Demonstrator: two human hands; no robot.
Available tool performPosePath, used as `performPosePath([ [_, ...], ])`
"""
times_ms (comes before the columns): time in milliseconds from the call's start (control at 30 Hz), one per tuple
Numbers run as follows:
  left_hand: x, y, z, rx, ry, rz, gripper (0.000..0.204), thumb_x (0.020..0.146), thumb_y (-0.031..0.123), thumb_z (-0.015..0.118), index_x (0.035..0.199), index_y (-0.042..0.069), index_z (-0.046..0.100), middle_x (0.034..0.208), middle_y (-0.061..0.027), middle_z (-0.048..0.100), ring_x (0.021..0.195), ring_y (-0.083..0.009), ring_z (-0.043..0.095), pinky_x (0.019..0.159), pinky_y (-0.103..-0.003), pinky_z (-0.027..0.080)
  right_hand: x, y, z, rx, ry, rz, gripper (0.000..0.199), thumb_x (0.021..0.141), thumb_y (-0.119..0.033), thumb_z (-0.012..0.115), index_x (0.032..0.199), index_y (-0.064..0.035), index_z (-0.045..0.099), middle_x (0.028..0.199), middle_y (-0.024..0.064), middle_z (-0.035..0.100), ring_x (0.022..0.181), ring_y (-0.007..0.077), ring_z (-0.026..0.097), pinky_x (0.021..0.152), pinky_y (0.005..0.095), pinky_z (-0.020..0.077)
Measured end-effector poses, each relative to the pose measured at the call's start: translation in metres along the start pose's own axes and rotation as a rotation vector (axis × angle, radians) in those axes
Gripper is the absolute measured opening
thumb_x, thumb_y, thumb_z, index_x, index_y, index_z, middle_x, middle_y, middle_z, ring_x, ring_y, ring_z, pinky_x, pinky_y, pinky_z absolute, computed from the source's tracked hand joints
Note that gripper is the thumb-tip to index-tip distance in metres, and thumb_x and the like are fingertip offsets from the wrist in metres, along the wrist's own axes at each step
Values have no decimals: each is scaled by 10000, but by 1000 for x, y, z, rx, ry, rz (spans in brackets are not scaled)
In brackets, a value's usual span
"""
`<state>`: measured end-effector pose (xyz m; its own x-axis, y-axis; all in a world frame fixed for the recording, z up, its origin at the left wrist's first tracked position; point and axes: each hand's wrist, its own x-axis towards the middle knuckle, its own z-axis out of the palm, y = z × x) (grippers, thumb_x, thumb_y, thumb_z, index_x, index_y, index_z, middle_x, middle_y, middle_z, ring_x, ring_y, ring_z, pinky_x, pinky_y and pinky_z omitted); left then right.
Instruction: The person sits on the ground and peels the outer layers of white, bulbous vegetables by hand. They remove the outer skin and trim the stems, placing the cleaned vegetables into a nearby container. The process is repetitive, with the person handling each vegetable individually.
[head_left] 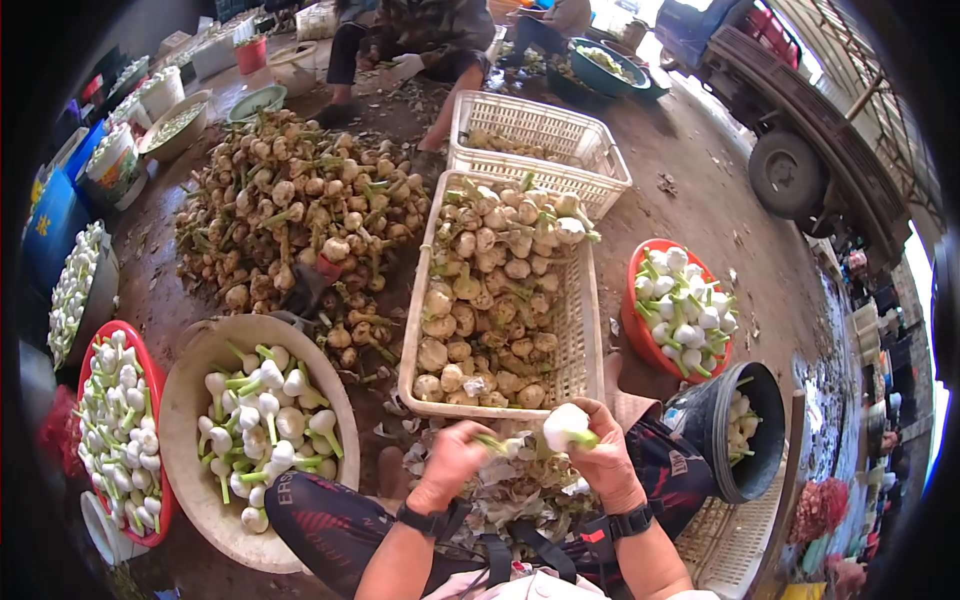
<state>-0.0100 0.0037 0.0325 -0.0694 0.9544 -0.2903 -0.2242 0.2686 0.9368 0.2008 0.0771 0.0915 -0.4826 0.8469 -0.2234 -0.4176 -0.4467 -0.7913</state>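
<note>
My right hand (608, 466) is closed round a white garlic bulb (564, 424) with a short green stem, held above my lap. A little to its left, my left hand (455, 462) is pinched on a greenish strip of garlic peel (489, 441), apart from the bulb. Loose peelings (525, 490) lie in a heap below both hands, between my knees. Just beyond them stands a cream plastic crate (588, 345), partly filled with unpeeled, brownish garlic bulbs (465, 325).
A wide beige basin (180, 440) and a red basin (163, 395) of cleaned garlic stand left. To the right are another red basin (632, 315) and a black bucket (765, 455). A garlic pile (290, 210), second crate (625, 170), seated person (425, 45) and truck (800, 130) are farther off.
</note>
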Motion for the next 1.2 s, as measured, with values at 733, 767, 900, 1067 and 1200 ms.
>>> performPosePath([
  [733,-3,7,23,-338,11,30,381,811,82,734,1149,-28,595,1051,-70,659,912,-107,615,821,-258,503,29,6,30,-1829,-358,-803,178,702,-52,636,865,2,590,826,122,645,741,256,636,672,352,530],
  [767,-3,4,22,-356,26,39,383,808,84,738,1147,-27,597,1052,-69,660,916,-107,614,823,-259,502,30,6,31,-1784,-323,-791,166,711,-40,638,865,7,594,809,125,645,718,254,637,656,345,528],
  [900,1,6,16,-655,-65,10,399,820,109,725,1174,-14,587,1086,-77,656,979,-155,623,877,-295,495,33,11,37,-1299,146,-436,92,792,-17,625,858,45,607,713,114,650,607,197,637,570,297,510],
  [1067,3,-14,12,-1324,-120,37,421,895,173,573,1274,3,504,1243,-133,580,1158,-264,555,1020,-437,415,30,47,18,-824,300,24,106,862,-72,566,843,19,615,697,81,648,579,157,620,535,303,490],
  [1200,8,-17,9,-1313,5,13,460,896,249,499,1292,18,481,1290,-157,548,1249,-337,474,1089,-538,312,-5,84,22,-1399,-200,-140,120,801,-112,624,761,-13,571,694,193,602,660,380,613,602,431,501],
])
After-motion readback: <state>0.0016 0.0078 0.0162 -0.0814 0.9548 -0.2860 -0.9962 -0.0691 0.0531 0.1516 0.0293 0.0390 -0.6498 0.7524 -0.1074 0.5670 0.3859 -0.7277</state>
